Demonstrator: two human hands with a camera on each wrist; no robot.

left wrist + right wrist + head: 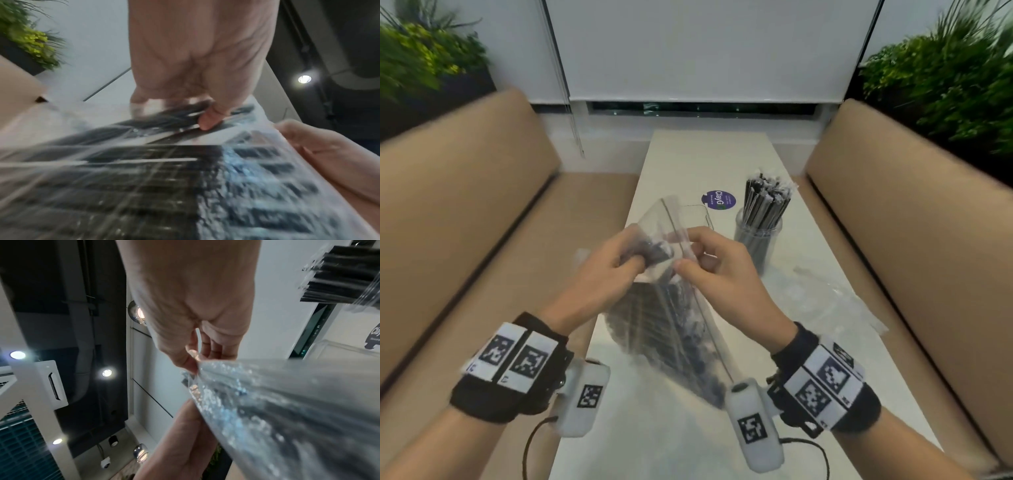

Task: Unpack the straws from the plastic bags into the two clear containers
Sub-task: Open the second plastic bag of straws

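both hands hold a clear plastic bag of black straws above the white counter: the left hand has its grip round the straw ends inside the mouth, the right hand pinches the bag's edge. next, i judge: draw the bundle out. two clear containers: one full cylinder, one empty. one emptied bag.

A long white bench carries a clear container crammed with black straws, a purple round sticker, and crumpled empty plastic bag.
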